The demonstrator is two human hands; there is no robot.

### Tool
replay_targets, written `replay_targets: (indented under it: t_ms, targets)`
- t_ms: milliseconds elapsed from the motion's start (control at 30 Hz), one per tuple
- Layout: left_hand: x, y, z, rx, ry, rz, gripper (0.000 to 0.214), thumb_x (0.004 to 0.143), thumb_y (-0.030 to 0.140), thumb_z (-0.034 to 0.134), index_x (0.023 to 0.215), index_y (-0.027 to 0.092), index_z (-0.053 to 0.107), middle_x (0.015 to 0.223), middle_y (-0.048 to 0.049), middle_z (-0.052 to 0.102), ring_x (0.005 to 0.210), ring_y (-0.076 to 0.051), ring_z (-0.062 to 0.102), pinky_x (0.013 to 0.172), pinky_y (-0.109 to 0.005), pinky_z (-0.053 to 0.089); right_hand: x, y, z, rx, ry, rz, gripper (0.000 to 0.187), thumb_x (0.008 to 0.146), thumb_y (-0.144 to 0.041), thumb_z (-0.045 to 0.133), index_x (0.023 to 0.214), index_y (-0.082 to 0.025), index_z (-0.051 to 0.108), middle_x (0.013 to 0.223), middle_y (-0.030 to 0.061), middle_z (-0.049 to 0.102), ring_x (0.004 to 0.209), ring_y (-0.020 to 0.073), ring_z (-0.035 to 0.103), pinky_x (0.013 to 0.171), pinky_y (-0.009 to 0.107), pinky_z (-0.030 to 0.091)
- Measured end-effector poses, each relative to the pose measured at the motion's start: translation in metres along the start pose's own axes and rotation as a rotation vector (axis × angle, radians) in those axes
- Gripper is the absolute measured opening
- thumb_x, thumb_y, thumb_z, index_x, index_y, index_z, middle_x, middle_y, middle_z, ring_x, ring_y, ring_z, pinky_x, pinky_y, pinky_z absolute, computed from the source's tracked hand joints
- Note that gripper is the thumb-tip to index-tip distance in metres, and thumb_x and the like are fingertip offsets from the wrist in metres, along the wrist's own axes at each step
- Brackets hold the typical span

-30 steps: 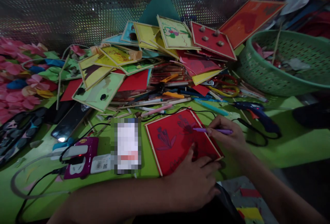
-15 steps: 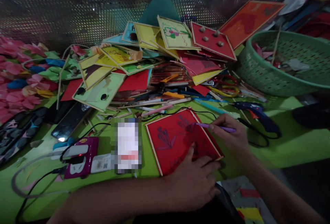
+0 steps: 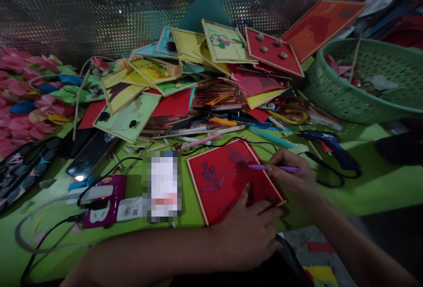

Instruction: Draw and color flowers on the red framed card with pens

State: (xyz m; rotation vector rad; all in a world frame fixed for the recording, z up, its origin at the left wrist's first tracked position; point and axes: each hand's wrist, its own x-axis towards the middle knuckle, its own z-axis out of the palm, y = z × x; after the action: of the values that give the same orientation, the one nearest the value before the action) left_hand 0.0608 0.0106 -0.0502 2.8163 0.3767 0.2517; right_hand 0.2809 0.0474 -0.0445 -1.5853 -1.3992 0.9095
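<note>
A red card (image 3: 201,194) edged with pale wooden sticks lies on the green table in front of me, with dark flower drawings on it. My left hand (image 3: 253,229) lies across the card's lower right part, fingers spread and pressing it flat. Between the fingers of my right hand (image 3: 292,172) is a purple pen (image 3: 274,168), its tip at the upper right flower drawing. Whether the tip touches the surface I cannot tell. Part of the card's lower edge is hidden under my left hand and forearm.
A phone (image 3: 164,185) with a blurred screen lies left of the card, beside a purple power strip (image 3: 110,203) with cables. Framed cards (image 3: 228,45) are heaped behind. A glue gun (image 3: 330,146) and a green basket (image 3: 363,89) stand to the right, pink paper flowers (image 3: 26,97) to the left.
The purple pen in my right hand has shifted slightly down and tilts flatter. My left hand and the red card have stayed in place.
</note>
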Motion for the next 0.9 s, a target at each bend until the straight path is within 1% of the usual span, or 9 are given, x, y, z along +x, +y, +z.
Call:
replay_targets:
  t_ms: [133,233,367,467,567,733,900]
  targets:
    - [0.0003,-0.0001,-0.0014,-0.010,-0.001,0.004,0.048,0.109,0.044,0.031,0.121,0.024,0.073,0.160,0.0000,0.055,0.138,-0.019,0.052,0.129,-0.061,0.027,-0.0014,0.0014,0.0008,0.000,0.001,0.002,0.022,0.082,-0.036,0.078,0.069,-0.024,0.066,0.061,-0.0001,0.061,0.053,0.0155,0.050,0.049,0.030,0.035]
    - [0.0007,-0.0002,-0.0013,-0.006,-0.007,0.005,0.046,0.108,0.044,0.033,0.120,0.024,0.073,0.159,0.0000,0.056,0.137,-0.019,0.052,0.129,-0.062,0.026,-0.0023,0.0035,0.0017,-0.002,0.043,0.001,0.019,0.083,-0.035,0.077,0.072,-0.025,0.067,0.062,-0.0004,0.062,0.053,0.0157,0.050,0.050,0.030,0.036]
    - [0.0002,-0.0001,0.0018,-0.006,0.020,0.001,0.047,0.109,0.044,0.032,0.120,0.024,0.073,0.157,0.0010,0.058,0.138,-0.019,0.052,0.128,-0.062,0.027,-0.0014,0.0054,0.0015,-0.035,0.105,-0.017,0.021,0.084,-0.038,0.078,0.073,-0.025,0.066,0.061,-0.0015,0.060,0.053,0.0160,0.050,0.050,0.031,0.036]
    - [-0.0006,-0.0003,0.0030,-0.009,0.028,0.008,0.045,0.108,0.044,0.035,0.120,0.024,0.074,0.158,0.0001,0.057,0.139,-0.019,0.051,0.128,-0.063,0.027,-0.0004,0.0042,0.0013,-0.070,0.159,-0.030,0.022,0.083,-0.038,0.079,0.073,-0.025,0.065,0.061,-0.0016,0.059,0.053,0.0167,0.050,0.050,0.031,0.036]
    - [-0.0005,-0.0007,0.0014,-0.016,0.028,0.010,0.047,0.108,0.044,0.033,0.119,0.024,0.074,0.158,-0.0004,0.057,0.138,-0.019,0.052,0.127,-0.063,0.029,-0.0002,0.0018,0.0015,-0.085,0.176,-0.034,0.023,0.083,-0.039,0.079,0.072,-0.026,0.064,0.059,-0.0017,0.059,0.051,0.0165,0.049,0.049,0.032,0.036]
    - [0.0011,-0.0007,-0.0011,-0.024,0.017,-0.003,0.049,0.109,0.043,0.029,0.119,0.024,0.073,0.158,0.0014,0.058,0.139,-0.019,0.051,0.126,-0.062,0.032,-0.0019,0.0015,0.0012,-0.072,0.143,-0.010,0.022,0.084,-0.039,0.079,0.072,-0.027,0.065,0.061,-0.0006,0.059,0.053,0.0176,0.049,0.049,0.033,0.035]
    - [0.0002,-0.0002,0.0025,-0.023,0.027,-0.001,0.050,0.110,0.043,0.027,0.119,0.023,0.072,0.158,0.0011,0.057,0.137,-0.019,0.052,0.128,-0.062,0.030,-0.0016,0.0031,0.0000,0.000,0.040,-0.004,0.022,0.082,-0.040,0.080,0.071,-0.025,0.066,0.062,0.0002,0.061,0.054,0.0172,0.050,0.049,0.032,0.035]
